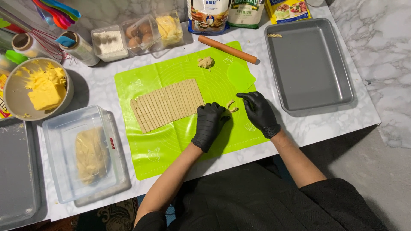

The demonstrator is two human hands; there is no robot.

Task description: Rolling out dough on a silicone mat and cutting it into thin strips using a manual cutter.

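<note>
Dough strip [231, 105] is being pinched between both gloved hands. Left hand [208, 124] and right hand [258, 112] are working over a green mat [171, 145].

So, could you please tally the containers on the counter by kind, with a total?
Grey baking trays: 2, one at right holding one twisted dough piece, one at the left edge
Clear plastic tubs: 4, one large with dough, three small with flour, eggs and butter
Round bowls: 1, with butter
Total: 7
</note>
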